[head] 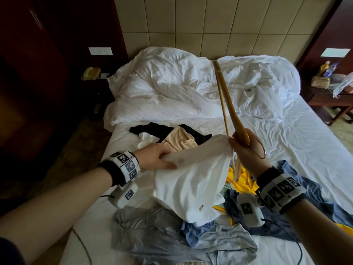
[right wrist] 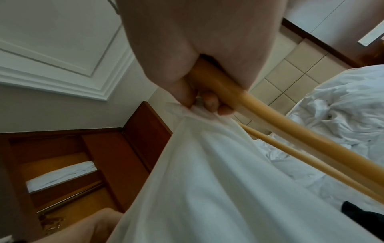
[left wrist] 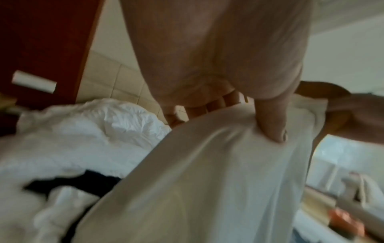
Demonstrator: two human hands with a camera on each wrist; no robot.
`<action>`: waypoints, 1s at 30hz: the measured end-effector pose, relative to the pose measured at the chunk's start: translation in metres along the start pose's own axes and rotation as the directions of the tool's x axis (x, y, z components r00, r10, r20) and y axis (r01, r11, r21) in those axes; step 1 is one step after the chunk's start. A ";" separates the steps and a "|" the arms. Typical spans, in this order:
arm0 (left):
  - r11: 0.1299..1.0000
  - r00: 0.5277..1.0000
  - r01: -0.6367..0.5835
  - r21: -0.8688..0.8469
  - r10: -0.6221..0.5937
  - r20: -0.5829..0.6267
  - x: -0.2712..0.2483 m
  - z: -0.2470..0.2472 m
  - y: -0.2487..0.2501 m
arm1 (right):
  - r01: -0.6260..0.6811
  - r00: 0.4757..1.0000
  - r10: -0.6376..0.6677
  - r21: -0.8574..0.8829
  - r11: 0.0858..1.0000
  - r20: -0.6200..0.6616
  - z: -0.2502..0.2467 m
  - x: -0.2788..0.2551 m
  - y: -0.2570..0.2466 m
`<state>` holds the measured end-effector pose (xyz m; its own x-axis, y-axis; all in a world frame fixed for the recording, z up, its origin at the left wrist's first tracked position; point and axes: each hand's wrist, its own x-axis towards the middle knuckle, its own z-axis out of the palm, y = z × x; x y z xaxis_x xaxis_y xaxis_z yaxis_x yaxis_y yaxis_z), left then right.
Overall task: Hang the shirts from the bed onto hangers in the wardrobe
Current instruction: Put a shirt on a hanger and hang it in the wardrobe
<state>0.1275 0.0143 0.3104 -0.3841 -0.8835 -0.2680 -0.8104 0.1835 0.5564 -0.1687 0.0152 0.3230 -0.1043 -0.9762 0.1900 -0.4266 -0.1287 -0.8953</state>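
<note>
A white shirt point(head: 193, 176) hangs between my two hands above the bed point(head: 286, 150). My left hand point(head: 158, 157) grips its left edge, thumb pressed on the cloth point(left wrist: 272, 131). My right hand point(head: 242, 148) holds a wooden hanger point(head: 229, 104) near its metal hook point(head: 260, 150) and also pinches the shirt's other corner point(right wrist: 199, 113). The hanger's far end points away over the duvet; its other end is under the shirt. In the right wrist view the hanger point(right wrist: 290, 129) runs out from my fist.
More garments lie on the bed: grey point(head: 172, 236), blue point(head: 305, 197), yellow point(head: 240, 180), black point(head: 152, 129) and beige point(head: 177, 140). A crumpled white duvet point(head: 191, 87) fills the headboard end. The open wardrobe point(right wrist: 62, 172) shows at left. Nightstands point(head: 328, 96) flank the bed.
</note>
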 end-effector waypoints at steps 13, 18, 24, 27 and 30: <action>0.957 0.921 -0.282 -0.069 0.250 -0.300 0.004 0.026 0.008 | -0.138 0.988 0.140 -0.030 0.990 0.063 -0.003 -0.018 0.029; 0.913 0.947 -0.257 -0.316 0.174 -0.269 0.017 0.098 0.041 | -0.104 0.978 0.101 0.006 0.995 0.182 0.017 -0.038 0.027; 0.819 0.966 -0.092 -0.566 -0.064 -0.250 0.019 0.144 0.046 | -0.174 0.936 0.138 0.084 0.981 0.324 0.030 -0.064 0.048; 0.739 0.966 -0.063 -0.671 -0.124 -0.227 0.014 0.167 0.032 | -0.210 0.920 0.176 0.061 0.976 0.351 0.040 -0.080 0.065; 0.789 0.923 -0.135 -0.599 -0.119 -0.365 0.012 0.191 0.019 | -0.256 0.905 0.241 -0.005 0.967 0.351 0.054 -0.095 0.084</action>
<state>0.0234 0.0896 0.1679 -0.0967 -0.9950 -0.0263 -0.3223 0.0063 0.9466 -0.1466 0.0877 0.2080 0.1178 -0.9755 -0.1857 -0.3904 0.1264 -0.9119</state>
